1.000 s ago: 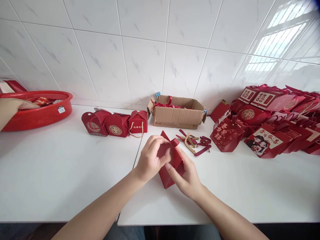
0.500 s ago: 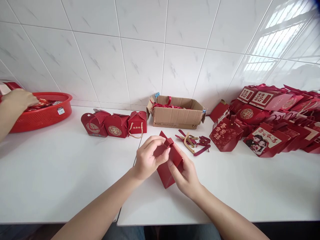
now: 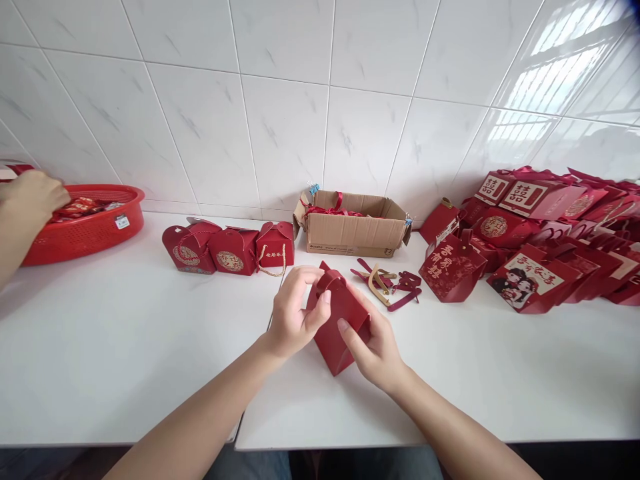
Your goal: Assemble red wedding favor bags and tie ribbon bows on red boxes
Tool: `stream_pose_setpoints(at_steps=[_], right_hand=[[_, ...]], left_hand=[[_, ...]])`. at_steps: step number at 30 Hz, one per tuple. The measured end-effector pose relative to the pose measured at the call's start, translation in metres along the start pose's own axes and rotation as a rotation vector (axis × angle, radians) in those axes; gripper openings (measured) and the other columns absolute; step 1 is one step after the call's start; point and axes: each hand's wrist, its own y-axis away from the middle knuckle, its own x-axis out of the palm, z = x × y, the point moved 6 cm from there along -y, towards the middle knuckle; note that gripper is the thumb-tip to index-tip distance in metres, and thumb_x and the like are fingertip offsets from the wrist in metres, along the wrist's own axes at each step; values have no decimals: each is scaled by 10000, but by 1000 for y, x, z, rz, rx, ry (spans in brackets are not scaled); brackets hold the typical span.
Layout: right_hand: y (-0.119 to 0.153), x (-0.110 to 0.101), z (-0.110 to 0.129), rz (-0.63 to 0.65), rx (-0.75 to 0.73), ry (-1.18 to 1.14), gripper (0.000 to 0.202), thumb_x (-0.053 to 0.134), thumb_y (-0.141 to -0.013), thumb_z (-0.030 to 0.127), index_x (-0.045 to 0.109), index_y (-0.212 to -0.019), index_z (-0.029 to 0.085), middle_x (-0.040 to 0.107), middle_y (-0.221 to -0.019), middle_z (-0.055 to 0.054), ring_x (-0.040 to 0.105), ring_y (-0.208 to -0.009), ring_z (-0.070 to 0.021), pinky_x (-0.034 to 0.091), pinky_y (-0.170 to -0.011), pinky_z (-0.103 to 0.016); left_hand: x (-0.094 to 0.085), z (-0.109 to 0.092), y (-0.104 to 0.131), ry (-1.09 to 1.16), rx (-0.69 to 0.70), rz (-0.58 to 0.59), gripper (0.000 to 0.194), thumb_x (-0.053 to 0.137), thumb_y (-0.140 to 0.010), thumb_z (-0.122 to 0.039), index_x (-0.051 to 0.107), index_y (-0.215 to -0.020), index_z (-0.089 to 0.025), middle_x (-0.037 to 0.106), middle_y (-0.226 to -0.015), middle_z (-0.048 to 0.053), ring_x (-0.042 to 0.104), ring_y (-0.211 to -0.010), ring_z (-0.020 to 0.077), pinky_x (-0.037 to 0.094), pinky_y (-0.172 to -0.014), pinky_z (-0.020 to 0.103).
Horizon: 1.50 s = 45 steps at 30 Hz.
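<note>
A plain red paper gift box [image 3: 339, 333] stands on the white table [image 3: 125, 347] in front of me, held between both hands. My left hand [image 3: 293, 312] grips its left side, fingers curled over the folded top flap. My right hand [image 3: 376, 343] holds the right side, thumb pressed on the front face. Just behind the box lie several loose red and tan handle strips [image 3: 387, 283].
Three finished red boxes [image 3: 230, 248] stand in a row at the back left. An open cardboard carton [image 3: 353, 223] with red ribbon sits by the tiled wall. Many red boxes [image 3: 540, 240] are piled at right. Another person's hand [image 3: 33, 197] reaches into a red basket [image 3: 85, 223] at far left.
The top flaps of the red box have been folded down and closed under my left fingers. The other person's hand has moved over the basket's left rim.
</note>
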Motion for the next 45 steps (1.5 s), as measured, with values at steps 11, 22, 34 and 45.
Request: stream_pose_setpoints(at_steps=[11,22,34,45], right_hand=[[-1,-1,11,146,-51,-86,495,440,-926,475,445,-1378,273,494,-1391,-87,503,-1249,-256,466,-1006,-440],[-50,-15,16,398,434,-88,335,556,-864,451,663,-739,158,615,-708,-16,556,-667,-121,460,-640,-260],[-84,-25,26,686,318,278,154,545,-746,232,546,-607,167,488,-596,25,359,-520,-63,278,-455,-209],[-100,-61,-51,520,588,526,186,540,-691,208,437,-538,180,552,-582,-3,409,-455,-81,253,-419,-246]], left_hand=[[-1,23,-5,151,-313,-6,202,604,-865,-316,687,-1015,-208,704,-934,43,652,-836,153,533,-751,268],[0,21,-2,220,-343,8,189,627,-851,-327,684,-1013,-250,681,-882,12,619,-799,131,496,-733,245],[18,42,14,427,-584,131,404,670,-762,-518,550,-965,-190,596,-840,46,589,-722,146,492,-620,243],[10,36,17,116,-358,10,413,696,-759,-306,495,-1104,-201,578,-900,43,597,-804,158,511,-730,291]])
